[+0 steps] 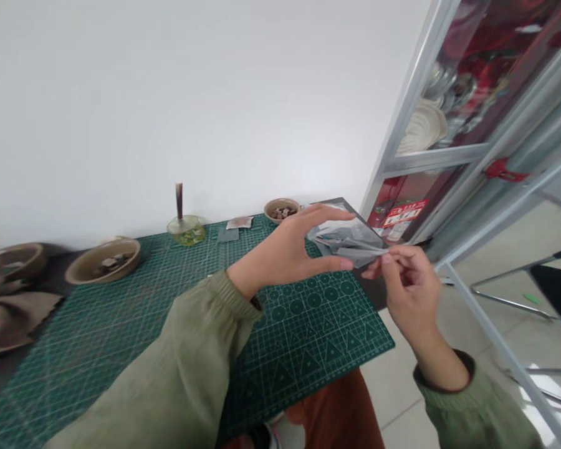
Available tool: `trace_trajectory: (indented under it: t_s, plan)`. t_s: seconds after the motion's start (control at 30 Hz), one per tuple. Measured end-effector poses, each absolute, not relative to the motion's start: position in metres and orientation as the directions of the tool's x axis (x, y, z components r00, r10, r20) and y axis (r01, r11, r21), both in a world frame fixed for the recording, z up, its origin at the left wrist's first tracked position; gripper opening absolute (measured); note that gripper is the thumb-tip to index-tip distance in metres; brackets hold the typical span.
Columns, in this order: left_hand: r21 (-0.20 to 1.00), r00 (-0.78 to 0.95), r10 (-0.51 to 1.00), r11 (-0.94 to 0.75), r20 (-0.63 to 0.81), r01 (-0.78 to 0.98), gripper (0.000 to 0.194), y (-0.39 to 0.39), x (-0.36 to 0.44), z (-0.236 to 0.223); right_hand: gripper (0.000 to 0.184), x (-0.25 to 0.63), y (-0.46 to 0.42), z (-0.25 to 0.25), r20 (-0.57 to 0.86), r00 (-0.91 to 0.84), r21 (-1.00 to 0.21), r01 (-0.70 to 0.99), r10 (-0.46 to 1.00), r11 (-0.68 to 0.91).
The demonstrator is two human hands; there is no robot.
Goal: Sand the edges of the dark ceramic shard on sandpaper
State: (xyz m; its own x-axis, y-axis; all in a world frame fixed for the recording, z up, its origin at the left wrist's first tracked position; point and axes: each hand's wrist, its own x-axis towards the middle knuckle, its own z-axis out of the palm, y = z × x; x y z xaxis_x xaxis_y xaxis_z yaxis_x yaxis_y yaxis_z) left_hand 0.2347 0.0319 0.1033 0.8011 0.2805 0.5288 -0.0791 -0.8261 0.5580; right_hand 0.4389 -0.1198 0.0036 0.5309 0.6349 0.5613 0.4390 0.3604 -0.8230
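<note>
My right hand (409, 287) pinches one edge of a clear plastic bag (355, 243), at the right end of the green cutting mat (168, 324). The bag is crumpled, and something greyish shows through it; what that is I cannot make out. My left hand (290, 249) is at the bag's left side, thumb and fingers spread wide apart around it. Whether the left fingers touch the plastic is not plain. Behind the left hand stands a small bowl (277, 204) with brownish pieces in it.
Along the wall stand a glass dish (187, 231) with an upright brush-like bundle, a small packet (239, 222), a grey square (228, 234) and a tan bowl (81, 268) of dark pieces. Brown cloth (19, 318) lies at left. A glass-fronted cabinet (418, 159) rises at right.
</note>
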Motion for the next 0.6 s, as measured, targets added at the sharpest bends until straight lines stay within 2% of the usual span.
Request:
trace_trajectory:
  t_s: [0.07,0.17,0.23,0.33,0.4,0.5,0.6]
  plan:
    - [0.580,0.837,0.304,-0.814,0.456,-0.020,0.059,0.014,0.215,0.095,0.012,0.421,-0.128,-0.001,0.537,0.479,-0.838,0.399,0.694,0.372]
    - [0.544,0.861,0.333,-0.836,0.385,0.080,0.028,-0.006,0.177,0.071,0.008,0.398,-0.136,-0.012,0.546,0.353,-0.814,0.441,0.760,0.379]
    - [0.513,0.872,0.355,-0.846,0.337,0.146,0.034,-0.016,0.147,0.053,0.008,0.386,-0.139,-0.018,0.547,0.236,-0.780,0.492,0.803,0.387]
    - [0.511,0.883,0.424,-0.815,0.203,0.273,0.073,-0.028,0.105,0.027,0.011,0.371,-0.143,-0.026,0.478,0.056,-0.760,0.527,0.877,0.380]
    - [0.518,0.871,0.464,-0.791,0.159,0.326,0.088,-0.034,0.086,0.013,0.009,0.363,-0.144,-0.031,0.395,-0.010,-0.778,0.527,0.919,0.340]
    - [0.521,0.854,0.486,-0.786,0.186,0.333,0.090,-0.040,0.075,-0.002,0.009,0.354,-0.145,-0.039,0.300,0.004,-0.819,0.513,0.954,0.256]
    - [0.516,0.826,0.509,-0.789,0.244,0.334,0.088,-0.043,0.078,-0.011,0.016,0.350,-0.145,-0.044,0.276,0.057,-0.839,0.501,0.959,0.212]
